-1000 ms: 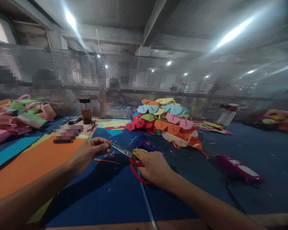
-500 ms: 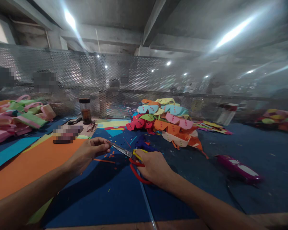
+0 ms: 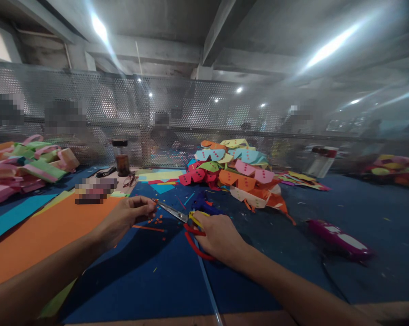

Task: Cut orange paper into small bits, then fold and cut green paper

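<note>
Scissors (image 3: 173, 211) with red and yellow handles are gripped in my right hand (image 3: 223, 240), blades pointing left. My left hand (image 3: 134, 212) is closed in a pinch, its thumb and fingertips on a tiny piece of orange paper (image 3: 156, 202). The blade tips reach that piece, and the blades look nearly closed. Small orange paper scraps (image 3: 159, 219) and a thin orange strip (image 3: 148, 228) lie below on the blue tabletop (image 3: 132, 280). A blue glue gun (image 3: 206, 203) rests just beyond my right hand; its pale cord runs toward the front edge.
Colourful paper glasses (image 3: 236, 179) are heaped at centre back. Orange sheets (image 3: 48, 231) and folded paper strips (image 3: 31, 165) occupy the left. A dark-lidded jar (image 3: 122, 158) stands behind. To the right are a purple device (image 3: 340, 240) and a tilted clear container (image 3: 322, 163). Perforated metal panels close the back.
The orange piece at my left fingertips shows more clearly beside the scissor tips. Both hands have stayed in nearly the same place.
</note>
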A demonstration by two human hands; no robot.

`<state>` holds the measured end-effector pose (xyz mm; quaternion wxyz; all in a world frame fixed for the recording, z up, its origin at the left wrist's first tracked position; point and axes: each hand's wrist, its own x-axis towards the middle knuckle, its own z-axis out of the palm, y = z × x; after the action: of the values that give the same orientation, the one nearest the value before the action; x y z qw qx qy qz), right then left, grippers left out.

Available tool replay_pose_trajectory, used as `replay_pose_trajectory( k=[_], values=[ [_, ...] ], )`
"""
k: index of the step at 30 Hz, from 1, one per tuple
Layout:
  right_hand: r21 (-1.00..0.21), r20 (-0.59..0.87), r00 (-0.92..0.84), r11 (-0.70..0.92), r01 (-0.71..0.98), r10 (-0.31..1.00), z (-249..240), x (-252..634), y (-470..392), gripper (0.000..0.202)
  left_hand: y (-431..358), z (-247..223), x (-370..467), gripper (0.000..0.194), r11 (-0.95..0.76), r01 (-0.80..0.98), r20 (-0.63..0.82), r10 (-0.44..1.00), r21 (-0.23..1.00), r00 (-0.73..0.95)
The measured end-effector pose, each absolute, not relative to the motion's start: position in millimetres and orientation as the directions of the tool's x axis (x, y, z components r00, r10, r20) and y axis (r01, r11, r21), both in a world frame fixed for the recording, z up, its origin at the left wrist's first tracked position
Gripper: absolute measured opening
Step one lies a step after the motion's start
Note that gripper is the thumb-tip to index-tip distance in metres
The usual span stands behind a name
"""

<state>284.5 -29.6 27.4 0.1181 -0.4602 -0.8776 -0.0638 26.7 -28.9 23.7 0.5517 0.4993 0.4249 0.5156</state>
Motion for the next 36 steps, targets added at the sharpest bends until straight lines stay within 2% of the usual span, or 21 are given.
replay_pose_trajectory(
  k=[7, 13, 19, 23, 30, 36],
  values=[
    [0.011, 0.251, -0.549, 0.565, 0.825, 0.797, 26.7, 285.2, -28.8, 0.020, -28.7, 23.4, 26.8, 0.021, -0.029, -0.136, 0.043, 0.994, 0.990, 0.098],
    [-0.049, 0.278, -0.558, 0.592, 0.805, 0.782, 28.5, 285.6, -30.2, 0.015, -29.7, 24.4, 27.4, 0.023, -0.027, -0.140, 0.040, 0.995, 0.990, 0.091],
    [-0.055, 0.300, -0.574, 0.615, 0.787, 0.762, 27.0, 285.1, -31.4, 0.031, -30.2, 24.8, 26.5, 0.022, -0.036, -0.138, 0.048, 0.995, 0.990, 0.091],
    [-0.048, 0.297, -0.571, 0.610, 0.791, 0.765, 25.0, 284.6, -31.1, 0.032, -29.1, 23.5, 25.5, 0.022, -0.040, -0.149, 0.053, 0.995, 0.988, 0.085],
    [-0.037, 0.268, -0.577, 0.607, 0.794, 0.771, 27.6, 283.1, -33.3, 0.025, -27.9, 23.4, 26.6, 0.030, -0.041, -0.190, 0.056, 0.996, 0.981, 0.075],
    [-0.055, 0.239, -0.576, 0.603, 0.796, 0.782, 32.0, 281.8, -35.4, 0.022, -27.9, 21.9, 26.8, 0.027, -0.036, -0.195, 0.051, 0.996, 0.980, 0.071]
  ],
)
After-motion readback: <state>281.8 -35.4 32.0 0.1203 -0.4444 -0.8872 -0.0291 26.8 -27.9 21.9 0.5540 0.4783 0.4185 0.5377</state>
